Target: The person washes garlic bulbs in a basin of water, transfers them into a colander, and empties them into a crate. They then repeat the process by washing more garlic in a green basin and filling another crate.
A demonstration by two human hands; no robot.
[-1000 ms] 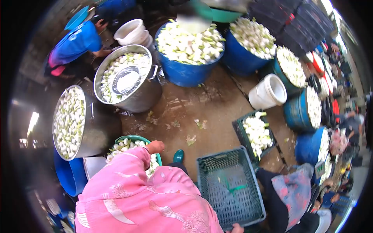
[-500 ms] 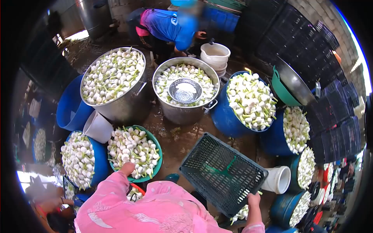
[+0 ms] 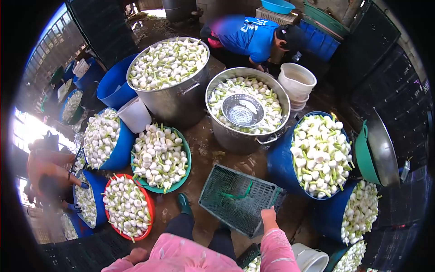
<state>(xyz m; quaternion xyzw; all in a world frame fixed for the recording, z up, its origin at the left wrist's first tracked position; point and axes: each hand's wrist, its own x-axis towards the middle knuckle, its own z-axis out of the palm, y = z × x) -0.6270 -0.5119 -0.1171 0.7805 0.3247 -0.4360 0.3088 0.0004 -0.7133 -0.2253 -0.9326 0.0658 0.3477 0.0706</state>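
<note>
Pink-sleeved right grip (image 3: 270, 215) pinching near rim of crate (image 3: 235, 199). Low at frame bottom, left grip (image 3: 135, 257), spread or curled: cannot tell. Crate green plastic mesh, looks empty, tilted above wet floor (image 3: 204, 145), between teal basin (image 3: 189, 158) and blue tub (image 3: 281, 174). Likely light, stiff, maybe wet-slick; take by rim or handle slot.

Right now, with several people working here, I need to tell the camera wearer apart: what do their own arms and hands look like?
Both arms wear long pink sleeves with a pale swirling print, the left sleeve and the right sleeve alike. The left hand and the right hand, at the rim of the green crate, are bare: no gloves, watch or rings show.
</note>
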